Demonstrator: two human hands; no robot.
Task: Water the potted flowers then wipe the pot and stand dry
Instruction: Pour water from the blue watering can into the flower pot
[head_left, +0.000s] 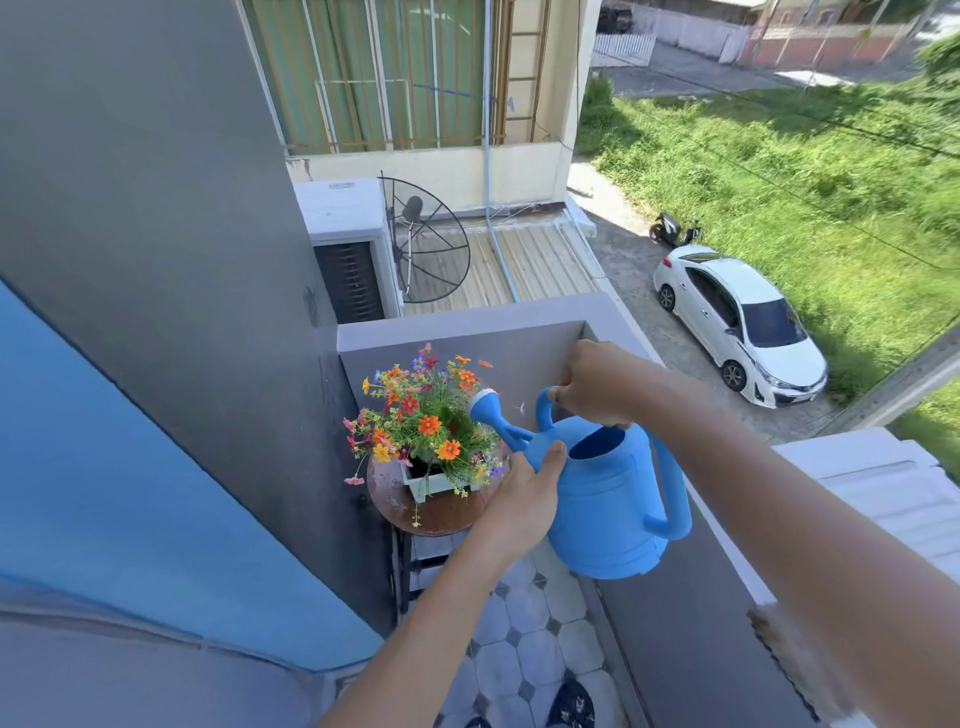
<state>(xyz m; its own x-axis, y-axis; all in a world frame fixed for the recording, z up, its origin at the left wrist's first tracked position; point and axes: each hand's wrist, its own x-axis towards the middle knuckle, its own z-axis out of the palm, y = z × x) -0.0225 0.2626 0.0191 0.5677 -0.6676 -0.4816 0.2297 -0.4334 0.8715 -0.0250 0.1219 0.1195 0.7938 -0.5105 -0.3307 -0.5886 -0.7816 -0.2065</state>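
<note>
A blue watering can (608, 499) hangs tilted over the balcony corner, its white-tipped spout (485, 405) resting among the colourful flowers (423, 421). The flowers grow in a small white square pot (434, 483) on a round brown stand top (441, 512) with dark metal legs. My right hand (597, 384) grips the can's top handle. My left hand (524, 488) presses against the can's front side below the spout. I cannot make out any water stream.
Grey balcony parapet (467, 325) runs behind and to the right of the stand. A brownish cloth (795, 660) lies on the parapet at lower right. Tiled floor (530, 639) below, with my dark shoes. Grey and blue walls stand left. A white car (737, 322) is parked far below.
</note>
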